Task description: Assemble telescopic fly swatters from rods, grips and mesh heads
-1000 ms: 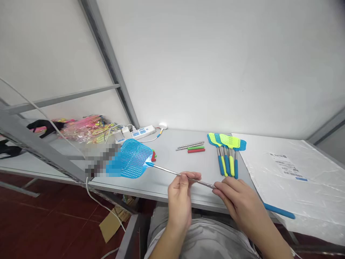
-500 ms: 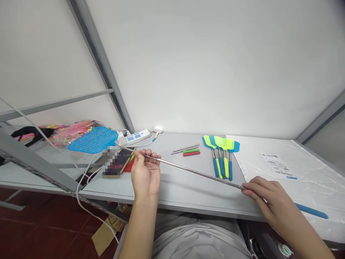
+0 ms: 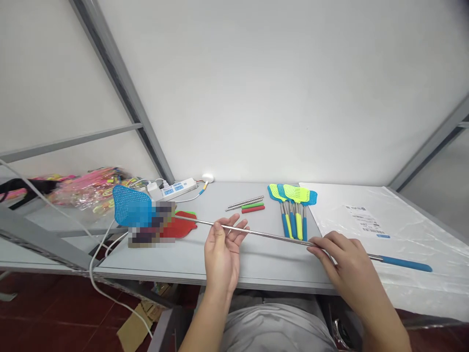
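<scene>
A blue fly swatter (image 3: 132,205) with a long, thin metal rod stretches across in front of me, its mesh head at the left and its blue handle (image 3: 406,264) at the right. My left hand (image 3: 224,249), palm up, pinches the rod between thumb and fingers about midway. My right hand (image 3: 340,256) grips the rod from above, nearer the handle. Beyond my hands lies a group of blue and yellow fly swatters (image 3: 293,205) with short rods. Beside them are metal rods (image 3: 245,203), a green handle (image 3: 252,206) and a red handle (image 3: 253,209).
Red swatter heads (image 3: 179,226) lie on the grey table (image 3: 176,264) at the left, next to a partly blurred box. Behind stands a power strip (image 3: 179,188). A white plastic sheet (image 3: 340,210) covers the right side. Bagged colourful items (image 3: 91,188) lie beyond the metal frame.
My left hand has slid along the rod toward my right hand. The swatter head has turned and dropped slightly, and more of the handle shows past my right hand. The camera view has shifted a little.
</scene>
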Demonstrator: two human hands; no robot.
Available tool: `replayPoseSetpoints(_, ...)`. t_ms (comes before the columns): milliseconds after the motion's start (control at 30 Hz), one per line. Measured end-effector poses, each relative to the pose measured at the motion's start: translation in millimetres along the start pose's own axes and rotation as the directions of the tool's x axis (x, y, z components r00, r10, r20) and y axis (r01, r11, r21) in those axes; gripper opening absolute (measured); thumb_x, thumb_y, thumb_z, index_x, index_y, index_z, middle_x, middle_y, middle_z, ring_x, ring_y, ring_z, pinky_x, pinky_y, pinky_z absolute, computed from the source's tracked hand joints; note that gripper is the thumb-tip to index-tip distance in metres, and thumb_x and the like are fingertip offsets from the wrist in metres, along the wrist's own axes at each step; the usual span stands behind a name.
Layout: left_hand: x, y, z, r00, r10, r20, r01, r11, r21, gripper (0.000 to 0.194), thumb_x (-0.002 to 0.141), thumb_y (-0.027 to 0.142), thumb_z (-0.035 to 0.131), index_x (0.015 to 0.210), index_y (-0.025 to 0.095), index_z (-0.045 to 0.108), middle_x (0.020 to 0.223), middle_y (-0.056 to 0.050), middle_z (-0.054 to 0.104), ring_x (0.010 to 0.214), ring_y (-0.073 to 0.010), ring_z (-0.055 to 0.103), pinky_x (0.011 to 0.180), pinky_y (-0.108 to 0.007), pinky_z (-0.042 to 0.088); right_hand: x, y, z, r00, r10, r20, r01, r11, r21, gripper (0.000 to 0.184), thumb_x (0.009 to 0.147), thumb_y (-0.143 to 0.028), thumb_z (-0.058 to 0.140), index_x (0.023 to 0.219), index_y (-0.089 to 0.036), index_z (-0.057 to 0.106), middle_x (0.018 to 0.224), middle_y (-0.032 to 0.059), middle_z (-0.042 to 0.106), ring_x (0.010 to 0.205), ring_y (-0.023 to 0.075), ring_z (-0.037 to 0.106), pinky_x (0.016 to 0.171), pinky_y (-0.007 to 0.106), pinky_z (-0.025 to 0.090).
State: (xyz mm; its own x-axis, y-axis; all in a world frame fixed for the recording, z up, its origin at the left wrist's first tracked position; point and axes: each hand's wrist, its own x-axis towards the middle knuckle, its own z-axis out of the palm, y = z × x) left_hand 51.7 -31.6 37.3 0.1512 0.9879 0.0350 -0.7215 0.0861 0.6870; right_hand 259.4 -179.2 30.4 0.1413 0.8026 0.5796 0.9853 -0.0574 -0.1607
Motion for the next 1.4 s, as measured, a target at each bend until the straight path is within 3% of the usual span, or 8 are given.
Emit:
replayPoseSetpoints(167,4,11,1.8,0.997,0.070,-0.028,-0.069,0.997,0.021,0.025,0.083,0.041,0.068,0.084,0.017,0.059,0.089,-0.006,0.072,0.084,-0.0216,0.072,0.084,-0.042,0.054,5,3,6,0.995,-0.050,-0.083,0.051,0.999,0.012,0.021,0.096,-0.035,0.049,0.094,-0.024,0.066,0.081,0.0002,0.065,0.072,0.0127,0.059,0.073,0.032,0.031)
replayPoseSetpoints(333,11,17,2.2,0.995,0.074,-0.062,-0.074,0.997,0.006,0.023,0.085,0.039,0.066,0.083,0.017,0.061,0.084,-0.005,0.072,0.081,-0.0207,0.071,0.082,-0.042,0.055,1,12,0,0.994,-0.018,-0.105,0.017,1.000,-0.006,0.021,0.096,-0.038,0.050,0.091,-0.025,0.065,0.079,-0.0007,0.067,0.071,0.0133,0.059,0.082,0.035,0.029)
replayPoseSetpoints(467,31,27,-0.8,0.986,0.103,-0.134,-0.106,0.994,-0.018,0.020,0.092,0.032,0.056,0.081,0.016,0.062,0.079,-0.005,0.071,0.075,-0.0178,0.071,0.078,-0.038,0.057,-3,20,-5,0.993,-0.009,-0.115,0.008,1.000,-0.011,0.018,0.095,-0.036,0.051,0.090,-0.026,0.065,0.079,-0.0018,0.068,0.073,0.0138,0.060,0.091,0.039,0.026)
replayPoseSetpoints(667,66,51,-7.6,0.965,0.144,-0.221,-0.159,0.986,-0.050,0.033,0.099,0.028,0.042,0.075,0.016,0.060,0.070,-0.001,0.068,0.067,-0.0126,0.068,0.074,-0.030,0.057,-9,30,-8,0.991,0.025,-0.131,-0.032,0.998,-0.048,0.015,0.094,-0.036,0.054,0.090,-0.027,0.066,0.080,-0.0028,0.070,0.073,0.0145,0.061,0.095,0.042,0.024)
replayPoseSetpoints(900,80,59,-11.8,0.953,0.177,-0.247,-0.195,0.980,-0.050,0.035,0.099,0.026,0.040,0.072,0.016,0.059,0.065,0.000,0.065,0.062,-0.0121,0.065,0.071,-0.029,0.057,-9,32,-6,0.995,0.038,-0.097,-0.039,0.999,-0.006,0.014,0.094,-0.036,0.054,0.092,-0.027,0.065,0.081,-0.0031,0.069,0.075,0.0149,0.062,0.096,0.043,0.025)
replayPoseSetpoints(1100,77,50,-14.2,0.952,0.177,-0.251,-0.197,0.979,-0.055,0.034,0.099,0.027,0.039,0.076,0.016,0.062,0.074,-0.001,0.069,0.068,-0.0127,0.067,0.074,-0.030,0.056,-12,39,1,0.981,0.071,-0.179,-0.077,0.997,-0.029,0.011,0.093,-0.035,0.057,0.092,-0.027,0.064,0.081,-0.0031,0.069,0.077,0.0155,0.062,0.096,0.044,0.027)
replayPoseSetpoints(1200,69,42,-17.8,0.954,0.174,-0.243,-0.190,0.981,-0.046,0.032,0.099,0.029,0.041,0.082,0.016,0.064,0.082,-0.002,0.071,0.075,-0.0131,0.068,0.080,-0.031,0.056,-13,41,2,0.978,0.073,-0.198,-0.080,0.996,-0.028,0.008,0.091,-0.032,0.059,0.093,-0.025,0.064,0.084,-0.0009,0.069,0.081,0.0177,0.061,0.088,0.040,0.033)
replayPoseSetpoints(1400,28,13,-6.1,0.998,0.051,-0.038,-0.049,0.997,0.053,0.021,0.090,0.037,0.059,0.090,0.016,0.064,0.092,-0.008,0.073,0.088,-0.0211,0.071,0.083,-0.039,0.056,-12,34,1,0.978,0.041,-0.207,-0.040,0.999,0.008,0.009,0.089,-0.028,0.063,0.096,-0.024,0.066,0.085,0.0014,0.069,0.082,0.0189,0.059,0.077,0.035,0.038)
